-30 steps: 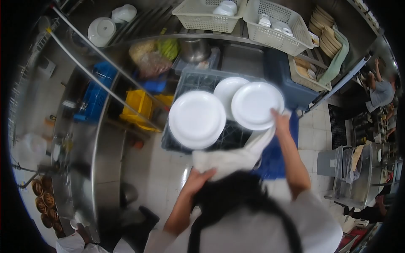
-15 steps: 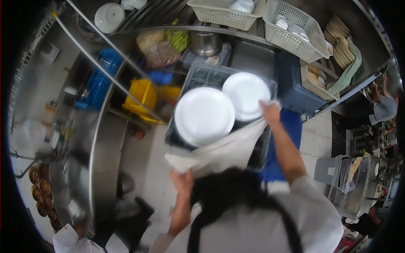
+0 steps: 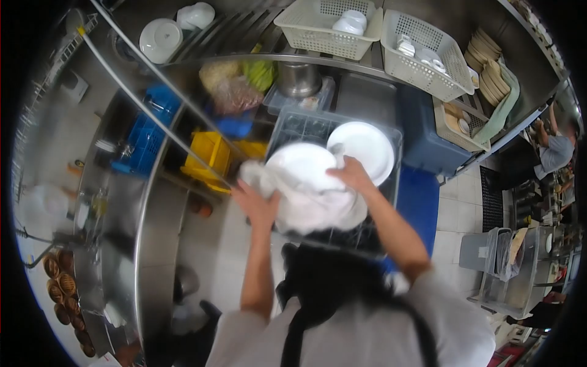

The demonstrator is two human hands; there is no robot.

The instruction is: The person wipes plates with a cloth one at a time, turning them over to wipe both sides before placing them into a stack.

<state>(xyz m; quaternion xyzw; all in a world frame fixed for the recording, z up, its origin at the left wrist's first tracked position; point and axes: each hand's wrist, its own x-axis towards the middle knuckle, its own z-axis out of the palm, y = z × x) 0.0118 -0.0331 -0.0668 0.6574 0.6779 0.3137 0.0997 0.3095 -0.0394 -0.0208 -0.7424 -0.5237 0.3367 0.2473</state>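
A white cloth [image 3: 318,209] is bunched around the near side of a round white plate [image 3: 302,160], covering its lower edge. My left hand [image 3: 257,205] is closed on the cloth at the plate's left side. At the right rim, my right hand [image 3: 353,174] is closed with cloth in its fingers; whether it also pinches the plate is hard to tell. Another white plate [image 3: 370,150] lies to the right, apparently stacked on others. Both plates are over a grey compartmented dish rack [image 3: 287,125].
Perforated baskets [image 3: 422,76] with white dishes stand on the metal shelf above. A grey-blue bin [image 3: 428,137] is right of the rack. Yellow bins [image 3: 208,156] and a steel counter [image 3: 160,244] are at left. A person [image 3: 555,150] stands far right.
The cloth, stretched below the plates before, is now gathered against the left plate. My left hand moved up; my right hand moved left and down from the right plate to the left one.
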